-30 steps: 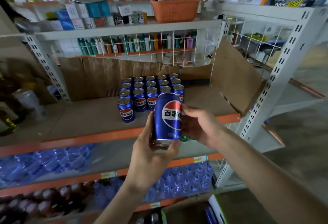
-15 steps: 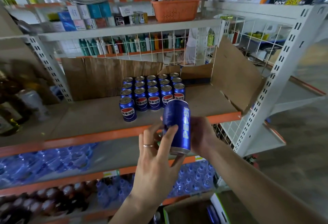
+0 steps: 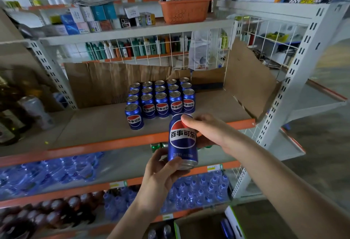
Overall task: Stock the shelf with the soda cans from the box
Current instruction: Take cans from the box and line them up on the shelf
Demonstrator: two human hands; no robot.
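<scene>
Both hands hold 1 blue soda can [image 3: 182, 140] in front of the shelf [image 3: 106, 125]. The right hand [image 3: 206, 132] curls round the top part of the can, with the thumb across the red and white logo. The left hand [image 3: 162, 172] cups the silver bottom rim, fingers bent round it. The right arm comes in from the near right and the left arm comes up from below. The can stands almost upright, leaning a little, with its logo facing the camera.

The can is smooth, shiny metal and round like a tube. Farther back, more cans [image 3: 161, 96] stand upright in neat rows on the flat brown shelf board, close together. Rough brown cardboard [image 3: 117, 81] stands behind them. The box [image 3: 204, 225] sits on the floor, near and low.
</scene>
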